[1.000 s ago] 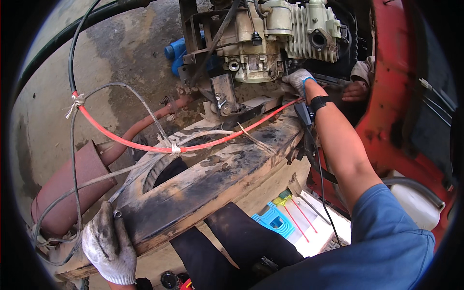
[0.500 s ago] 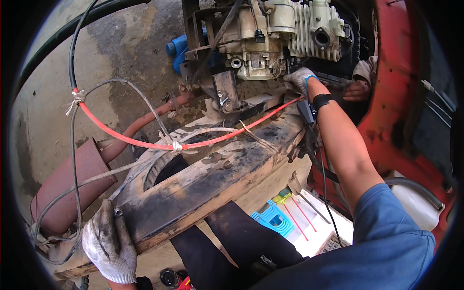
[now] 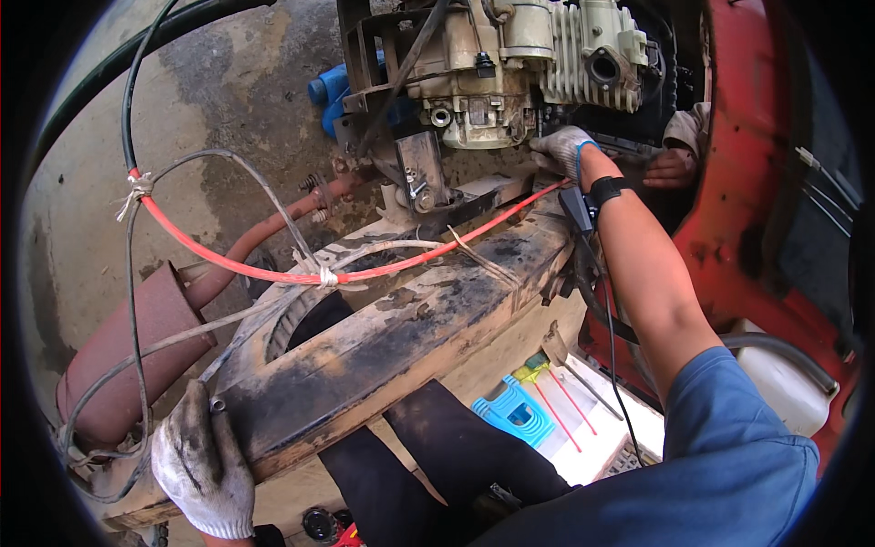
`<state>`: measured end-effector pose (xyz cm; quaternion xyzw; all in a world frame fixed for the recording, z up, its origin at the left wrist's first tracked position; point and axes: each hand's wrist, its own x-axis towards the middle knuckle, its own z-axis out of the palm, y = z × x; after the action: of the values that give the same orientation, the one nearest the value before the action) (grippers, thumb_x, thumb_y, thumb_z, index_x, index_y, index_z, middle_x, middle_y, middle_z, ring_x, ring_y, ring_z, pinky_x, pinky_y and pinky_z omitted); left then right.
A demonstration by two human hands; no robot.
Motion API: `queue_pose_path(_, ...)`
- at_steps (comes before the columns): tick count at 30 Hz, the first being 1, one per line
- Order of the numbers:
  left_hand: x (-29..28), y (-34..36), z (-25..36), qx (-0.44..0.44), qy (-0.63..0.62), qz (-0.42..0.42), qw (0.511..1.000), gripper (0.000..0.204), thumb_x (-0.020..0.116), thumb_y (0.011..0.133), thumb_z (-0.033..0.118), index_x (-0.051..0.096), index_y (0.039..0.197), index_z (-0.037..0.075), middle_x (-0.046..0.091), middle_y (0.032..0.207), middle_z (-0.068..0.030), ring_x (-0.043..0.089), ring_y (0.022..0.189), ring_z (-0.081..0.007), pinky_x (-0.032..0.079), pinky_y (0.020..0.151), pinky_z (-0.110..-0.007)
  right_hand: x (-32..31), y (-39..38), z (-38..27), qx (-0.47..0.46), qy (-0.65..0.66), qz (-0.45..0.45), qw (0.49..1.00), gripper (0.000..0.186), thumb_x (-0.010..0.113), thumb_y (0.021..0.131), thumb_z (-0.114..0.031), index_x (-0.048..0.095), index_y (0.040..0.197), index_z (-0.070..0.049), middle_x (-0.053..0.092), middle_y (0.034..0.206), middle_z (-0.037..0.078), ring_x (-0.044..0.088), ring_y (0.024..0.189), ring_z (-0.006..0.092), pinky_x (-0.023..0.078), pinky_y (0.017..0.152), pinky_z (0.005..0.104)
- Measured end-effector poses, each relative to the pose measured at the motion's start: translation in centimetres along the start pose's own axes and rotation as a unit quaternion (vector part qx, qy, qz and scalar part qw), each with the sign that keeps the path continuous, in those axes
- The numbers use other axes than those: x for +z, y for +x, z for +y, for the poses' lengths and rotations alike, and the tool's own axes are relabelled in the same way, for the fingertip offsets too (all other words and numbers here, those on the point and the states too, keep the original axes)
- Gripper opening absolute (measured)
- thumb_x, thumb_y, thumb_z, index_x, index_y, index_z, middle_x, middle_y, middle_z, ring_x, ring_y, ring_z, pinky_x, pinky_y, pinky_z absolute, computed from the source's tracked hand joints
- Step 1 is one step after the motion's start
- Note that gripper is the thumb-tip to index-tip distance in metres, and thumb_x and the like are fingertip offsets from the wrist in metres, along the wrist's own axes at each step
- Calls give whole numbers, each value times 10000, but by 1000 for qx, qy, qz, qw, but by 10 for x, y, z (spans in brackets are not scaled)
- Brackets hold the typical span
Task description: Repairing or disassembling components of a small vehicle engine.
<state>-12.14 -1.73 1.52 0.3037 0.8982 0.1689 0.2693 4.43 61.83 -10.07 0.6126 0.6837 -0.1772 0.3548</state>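
Observation:
My left hand [image 3: 205, 460], in a dirty white knit glove, lies on the near left end of the long metal frame beam [image 3: 365, 374]. Its fingers are stretched out over the surface, and a small round metal tube end [image 3: 217, 403] shows beside them. At the end of my outstretched right arm, my gloved right hand [image 3: 561, 150] is just below the greasy engine [image 3: 488, 114]. Its fingers are curled together; whatever they grip is hidden. A red sleeved cable [image 3: 410, 268] runs along the beam toward my right wrist.
Another person's hand [image 3: 672, 170] reaches in under the red body panel [image 3: 747, 164]. A rusty brown muffler [image 3: 132, 360] lies left of the beam, among loose cables. Below the beam are a light-blue plastic tray [image 3: 515, 412] and screwdrivers; a white plastic tank [image 3: 788, 383] stands right.
The whole view has shifted slightly. My right hand stays below the engine and my left hand on the beam; the other person's hand has moved slightly left.

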Motion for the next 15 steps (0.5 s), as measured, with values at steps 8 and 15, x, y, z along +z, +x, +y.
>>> queue_pose_path(8,1,2,1,22,16,17,999,289,641,943,26,684,1228,4,710,1108,-191,679,1005,-370,522,910,-455,-4,7,6,-99,-99,45,989,224,794,883,-133,703,866,71,707,823,107,654,662,173,576,574,314)
queue_pose_path(15,1,0,-1,22,12,12,1000,295,637,944,25,680,1235,2,710,1128,-193,680,1019,-367,520,921,-454,5,10,2,-18,-50,52,997,292,816,872,-214,714,836,58,694,760,93,611,602,165,513,573,333)
